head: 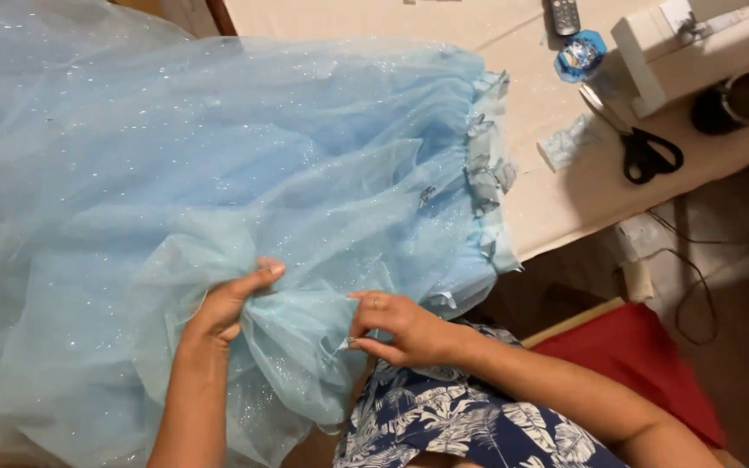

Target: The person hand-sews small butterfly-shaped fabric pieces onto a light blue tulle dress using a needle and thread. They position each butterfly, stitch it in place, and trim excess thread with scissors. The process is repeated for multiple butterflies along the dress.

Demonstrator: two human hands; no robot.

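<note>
Tulle skirt (218, 156): pale blue, glittery, spread in billowing layers over the table and down into the lap, filling the left and middle of the view.
Left hand (227, 303): closed on a gathered fold of the tulle, thumb pressed over the bunch.
Right hand (400, 329): fingertips pinched on the fabric edge just beside the left hand; whether it also holds a needle or pin I cannot tell.
Handling advice: keep the fold taut between both hands; the sheer net probably slips and snags easily.
Waistband (487, 165): ruffled, lying on the cream table (556, 199).
Scissors (639, 143): black-handled, well apart to the right.
Sewing machine (695, 52): white, at the table's far corner.
Obstruction: loose layers hide the work beneath.
</note>
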